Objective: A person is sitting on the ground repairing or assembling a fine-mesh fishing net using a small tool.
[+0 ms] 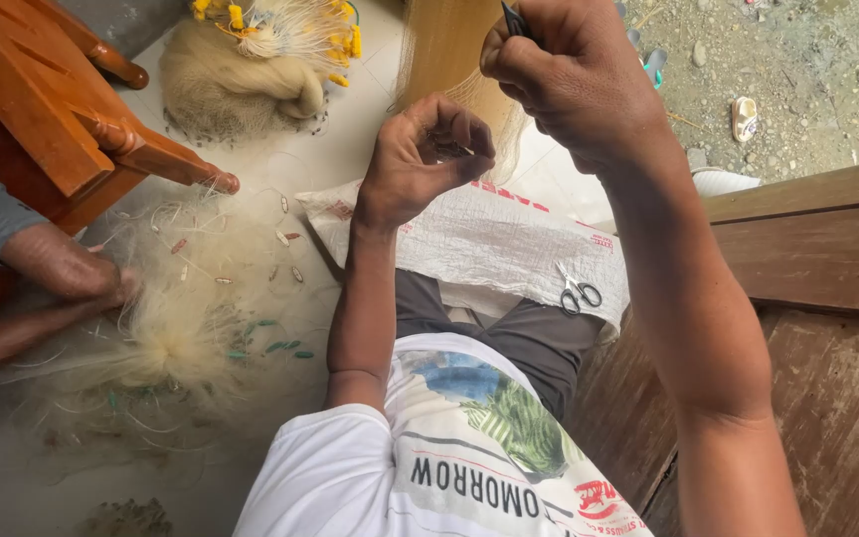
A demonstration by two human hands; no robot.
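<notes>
My left hand (420, 159) is raised in front of me, its fingers curled and pinching fine threads of a pale fishing net (449, 60) that hangs down from above. My right hand (559, 70) is higher and to the right, closed on a thin dark netting needle (514, 20) whose tip sticks up between the fingers. The two hands are close together, both working the same stretch of net. A white woven sack (489, 239) lies over my lap below them, with small scissors (579, 293) resting on it.
A heap of net with small floats and weights (191, 318) covers the floor at left. Another person's arm (62, 264) rests beside a wooden chair (62, 109). A bundled net with yellow floats (260, 60) lies farther back. Wooden boards (817, 249) are at right, gravel beyond.
</notes>
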